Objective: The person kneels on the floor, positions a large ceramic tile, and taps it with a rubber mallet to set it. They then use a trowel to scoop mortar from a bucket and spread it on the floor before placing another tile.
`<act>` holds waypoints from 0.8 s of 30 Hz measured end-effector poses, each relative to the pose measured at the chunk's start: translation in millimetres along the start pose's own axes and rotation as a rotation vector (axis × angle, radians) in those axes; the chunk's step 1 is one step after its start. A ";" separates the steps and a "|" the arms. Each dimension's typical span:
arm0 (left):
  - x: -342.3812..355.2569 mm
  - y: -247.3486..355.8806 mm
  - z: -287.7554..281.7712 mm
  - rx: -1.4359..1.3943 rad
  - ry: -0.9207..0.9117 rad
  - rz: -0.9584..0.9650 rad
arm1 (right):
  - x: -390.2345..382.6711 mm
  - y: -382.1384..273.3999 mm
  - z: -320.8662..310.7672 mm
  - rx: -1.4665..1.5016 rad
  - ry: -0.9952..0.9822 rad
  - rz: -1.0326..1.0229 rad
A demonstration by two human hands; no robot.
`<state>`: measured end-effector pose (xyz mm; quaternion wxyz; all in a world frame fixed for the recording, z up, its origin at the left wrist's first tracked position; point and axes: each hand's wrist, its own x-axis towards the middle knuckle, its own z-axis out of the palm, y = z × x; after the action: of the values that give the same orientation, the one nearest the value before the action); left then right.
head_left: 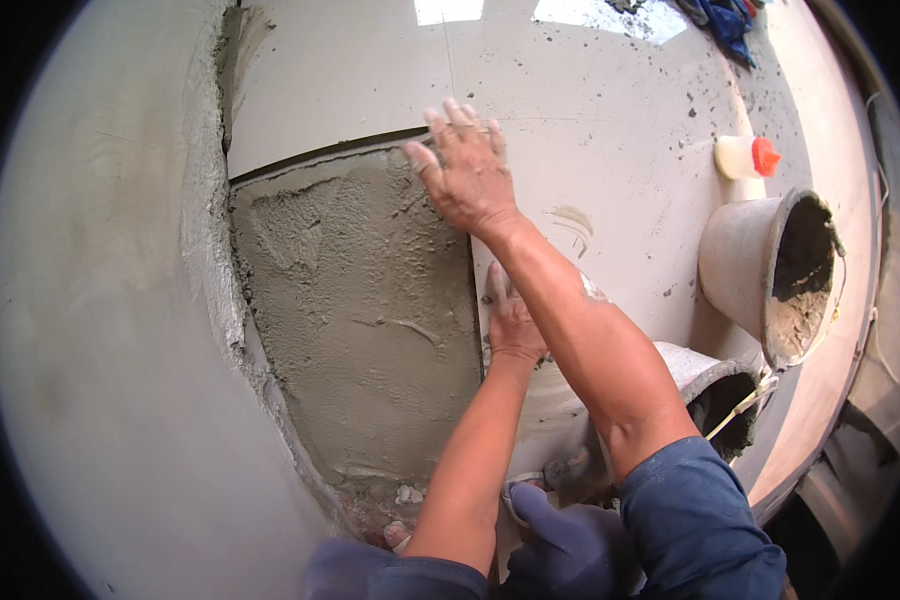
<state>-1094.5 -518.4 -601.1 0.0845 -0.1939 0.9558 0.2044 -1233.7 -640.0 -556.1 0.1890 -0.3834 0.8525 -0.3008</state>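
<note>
A rectangle of wet grey mortar point(360, 300) fills a gap in the floor beside the wall, its surface rough with a few trowel marks. Light grey floor tiles point(350, 80) border it at the far side and on the right. My right hand point(467, 175) is over the mortar's far right corner, fingers spread, holding nothing; whether it touches the tile there I cannot tell. Closer to me, my left hand point(513, 325) lies on the tile along the mortar's right edge, fingers stretched out. My right forearm hides part of it.
A plain grey wall point(100, 300) rises on the left. To the right are a mortar-crusted bucket point(745, 255) lying tipped, a second bucket point(695, 365) partly behind my arm, and a pale bottle with a red cap point(740, 157). Blue cloth point(725, 25) and scattered crumbs lie farther off.
</note>
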 end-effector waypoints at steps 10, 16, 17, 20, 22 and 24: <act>13.8 5.3 -4.1 0.111 0.046 0.011 | 47.5 186.1 -148.2 -0.416 0.006 0.523; 133.2 -2.5 -31.5 0.141 0.118 -0.058 | 66.5 183.3 -170.3 -0.536 -0.008 0.466; 145.4 -1.7 -30.6 0.142 0.128 -0.067 | 75.0 191.1 -179.3 -0.570 0.033 0.414; 138.3 0.3 -27.8 0.151 0.040 -0.087 | 89.2 224.1 -211.5 -0.459 -0.017 0.488; 135.1 -1.2 -27.1 0.195 0.058 -0.086 | 116.7 250.6 -231.1 -0.367 0.090 0.548; 134.4 -1.1 -27.2 0.212 0.058 -0.066 | 148.1 287.4 -256.0 -0.462 0.306 0.518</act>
<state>-1218.7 -576.0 -609.3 0.0834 -0.2213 0.9671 0.0934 -1624.4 -508.5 -567.4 0.0377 -0.1381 0.9849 -0.0969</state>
